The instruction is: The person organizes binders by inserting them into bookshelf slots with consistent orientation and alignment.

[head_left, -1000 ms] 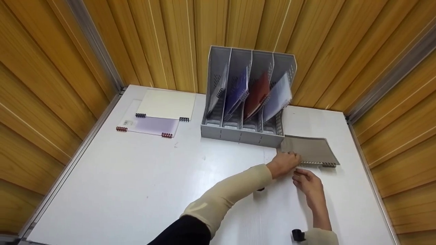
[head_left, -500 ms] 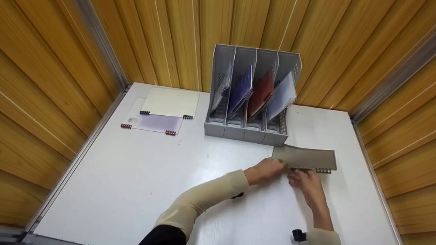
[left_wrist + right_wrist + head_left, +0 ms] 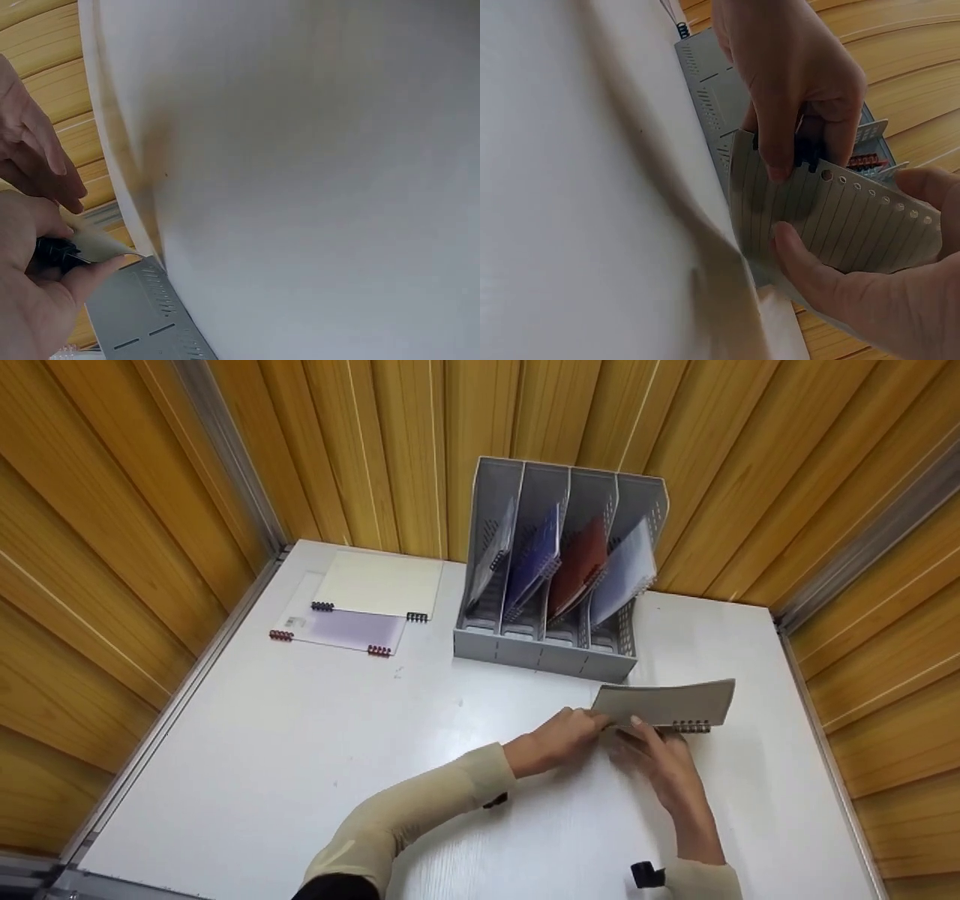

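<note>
A grey-covered ring-bound notebook is held tilted in front of the file organizer. My left hand pinches its left end at the binding, thumb and fingers about a black ring clip in the left wrist view. My right hand holds the near bound edge, thumb over the cover and fingers beneath. From the right wrist, lined pages with punched holes show between both hands, and a right finger lies against them. Part of the binding is hidden behind the hands.
The grey file organizer stands against the wood-panelled wall, with clear, blue, red and pale blue notebooks in its slots. Further left on the white table, a cream notebook overlaps a pale purple one with red rings.
The grey notebook has come left and toward me, its cover now tilted up. My left hand moved left with it; the right hand has gone from beside its edge to holding it.
</note>
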Tool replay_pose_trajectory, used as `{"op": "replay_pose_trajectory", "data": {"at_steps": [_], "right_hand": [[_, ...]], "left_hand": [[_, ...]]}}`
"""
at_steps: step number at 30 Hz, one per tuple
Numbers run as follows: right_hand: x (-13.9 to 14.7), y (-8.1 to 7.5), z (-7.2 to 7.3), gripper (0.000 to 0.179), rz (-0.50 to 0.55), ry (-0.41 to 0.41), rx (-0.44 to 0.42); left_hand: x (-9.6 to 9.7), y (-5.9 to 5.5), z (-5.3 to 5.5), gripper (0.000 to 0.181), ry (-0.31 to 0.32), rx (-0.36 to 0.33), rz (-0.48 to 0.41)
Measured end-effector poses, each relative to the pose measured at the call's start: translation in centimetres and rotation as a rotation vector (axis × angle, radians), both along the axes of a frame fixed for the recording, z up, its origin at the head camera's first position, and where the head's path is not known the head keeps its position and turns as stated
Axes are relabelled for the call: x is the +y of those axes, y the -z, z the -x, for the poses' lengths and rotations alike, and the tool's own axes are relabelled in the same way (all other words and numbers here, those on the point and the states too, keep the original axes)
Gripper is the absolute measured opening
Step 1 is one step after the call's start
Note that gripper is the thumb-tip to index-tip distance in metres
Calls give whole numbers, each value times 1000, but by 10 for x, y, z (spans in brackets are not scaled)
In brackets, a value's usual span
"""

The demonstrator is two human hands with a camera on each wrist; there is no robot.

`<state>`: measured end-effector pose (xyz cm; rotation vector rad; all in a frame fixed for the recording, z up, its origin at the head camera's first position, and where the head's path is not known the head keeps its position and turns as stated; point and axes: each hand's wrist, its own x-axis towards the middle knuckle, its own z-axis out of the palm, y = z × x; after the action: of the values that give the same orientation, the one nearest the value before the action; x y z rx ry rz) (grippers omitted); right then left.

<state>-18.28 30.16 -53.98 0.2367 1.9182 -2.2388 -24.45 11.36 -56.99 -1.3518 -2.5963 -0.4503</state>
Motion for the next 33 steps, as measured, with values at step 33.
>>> {"op": "replay_pose_trajectory", "data": {"at_steps": [33], "right_hand": [[-50,-27,-14,58,12,-45,23]], "left_hand": [[-153,-34,61,32,-598,-72,-547]]}}
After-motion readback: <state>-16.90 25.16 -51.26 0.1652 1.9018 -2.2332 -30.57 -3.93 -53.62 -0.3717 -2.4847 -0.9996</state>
